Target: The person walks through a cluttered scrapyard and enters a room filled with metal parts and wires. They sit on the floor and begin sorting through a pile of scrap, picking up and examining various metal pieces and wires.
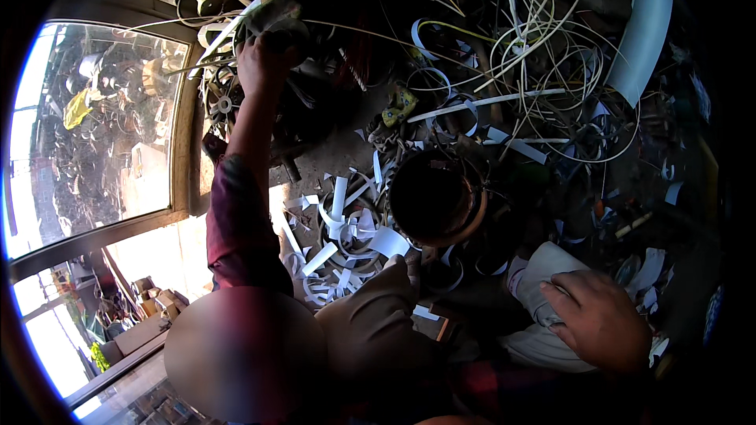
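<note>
sunlit window panes [102, 134] fill the left of the frame, beside dim, littered ground [323, 161]. seen from the head, the left hand [264, 63] reaches to the upper left, at a dark greyish piece [276, 16] among cluttered cords and scraps; its fingers bend toward that piece, though i cannot tell whether they pinch it (shadow swallows the tips). the right hand [594, 315] lies at the lower right over a grey trouser knee [547, 267], its fingers slightly spread. a round, dark pot [476, 216] stands at the centre, with white strips [339, 197] strewn to its left. pale cables [543, 24] tangle at the upper right, near a curved white sheet [646, 31].
</note>
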